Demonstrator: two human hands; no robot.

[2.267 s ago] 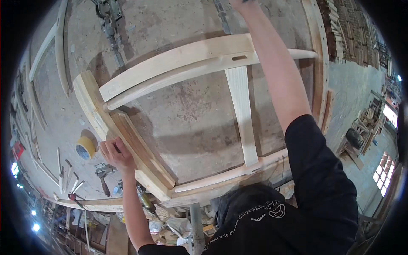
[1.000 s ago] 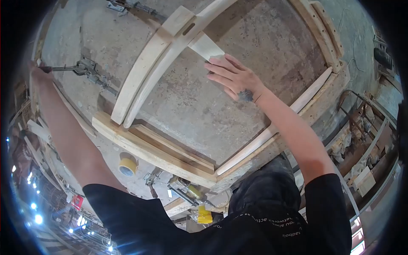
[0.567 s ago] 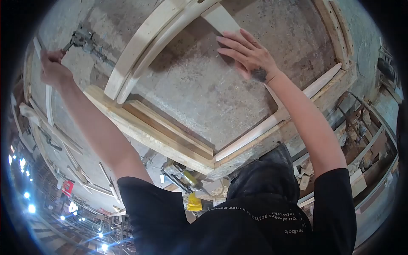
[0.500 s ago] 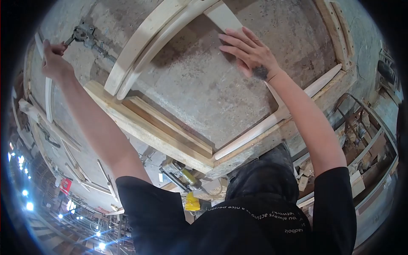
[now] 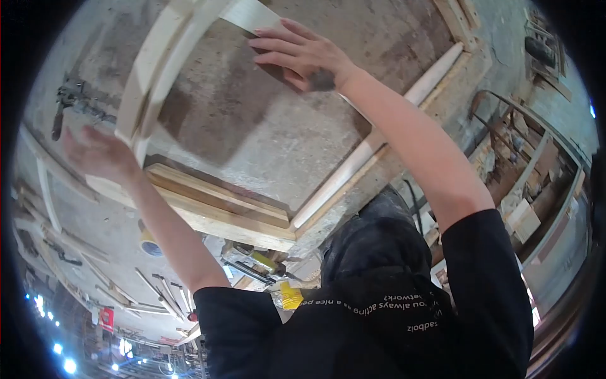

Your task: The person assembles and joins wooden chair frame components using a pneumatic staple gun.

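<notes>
My left hand (image 5: 98, 151) is smeared by motion, its fingers apart and holding nothing. It is just below the dark handle of a metal clamp (image 5: 76, 96) at the table's left, with a gap between them. My right hand (image 5: 303, 58) lies with fingers outstretched over a pale flat board (image 5: 249, 15), its fingertips at the board's edge. That board meets a curved wooden rail (image 5: 151, 63), part of a chair-like frame. A smooth round-edged wooden leg (image 5: 341, 180) lies along the near edge of the table.
Wooden strips (image 5: 214, 196) border the worktable (image 5: 240, 145). A nail gun (image 5: 255, 259) and a tape roll (image 5: 149, 245) are close by at lower left. An offcut-filled metal-framed cart (image 5: 524, 208) stands at right. More wooden frame parts (image 5: 69, 237) lie at far left.
My left hand has let go of the clamp handle and moved down from it. My right hand stays on the board. The whole view has shifted leftward.
</notes>
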